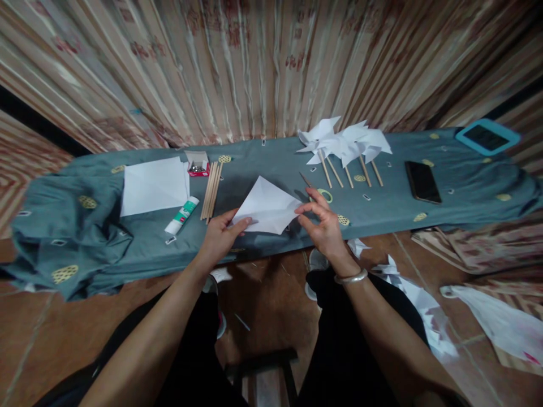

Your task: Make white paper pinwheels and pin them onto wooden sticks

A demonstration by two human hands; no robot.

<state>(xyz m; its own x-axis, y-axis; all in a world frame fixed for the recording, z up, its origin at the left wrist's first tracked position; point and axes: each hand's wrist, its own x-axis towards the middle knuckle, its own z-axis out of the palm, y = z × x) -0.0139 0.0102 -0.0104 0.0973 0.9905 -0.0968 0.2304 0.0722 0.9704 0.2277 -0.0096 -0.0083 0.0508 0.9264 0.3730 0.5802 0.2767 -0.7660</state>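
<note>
Right now your left hand [220,237] and right hand [324,223] each pinch an edge of the folded white paper sheet [268,206], lying on the grey-blue patterned cloth [263,164] between bundled wooden sticks [211,189] and white paper pinwheels [343,144].

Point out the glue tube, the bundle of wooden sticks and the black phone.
glue tube [182,215], head view, middle of the tube
wooden sticks [211,189], head view, middle of the bundle
black phone [422,181], head view, centre of its screen
</note>
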